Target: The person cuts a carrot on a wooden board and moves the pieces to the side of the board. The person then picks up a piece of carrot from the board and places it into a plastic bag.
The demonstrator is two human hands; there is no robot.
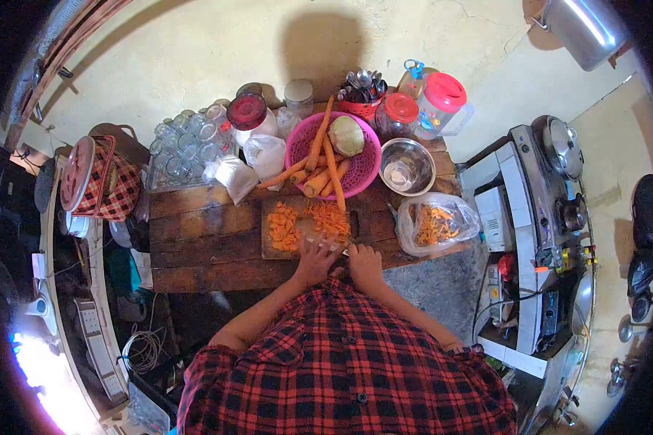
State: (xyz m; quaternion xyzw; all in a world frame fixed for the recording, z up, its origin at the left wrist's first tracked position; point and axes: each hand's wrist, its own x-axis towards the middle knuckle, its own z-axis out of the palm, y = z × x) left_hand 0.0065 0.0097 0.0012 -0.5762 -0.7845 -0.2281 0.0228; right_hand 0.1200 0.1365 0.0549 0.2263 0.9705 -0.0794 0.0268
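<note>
A cutting board (270, 251) lies near the table's front edge. Diced carrot (283, 226) is heaped on its left side and thin carrot strips (328, 219) on its right. My left hand (315, 262) presses at the board's front edge, fingers bent over something pale that they mostly hide. Close beside it, my right hand (366, 265) is closed round a knife (345, 252), of which only a short bit shows. Behind the board stands a pink basket (374, 170) with whole carrots (318, 181) and a cabbage (346, 136).
Right of the board are a steel bowl (408, 165) and a plastic bag of cut carrot (435, 223). Jars (248, 116), white bags (236, 177) and glasses (189, 145) line the back left. A stove (537, 181) stands at the right, a checked basket (105, 177) at the left.
</note>
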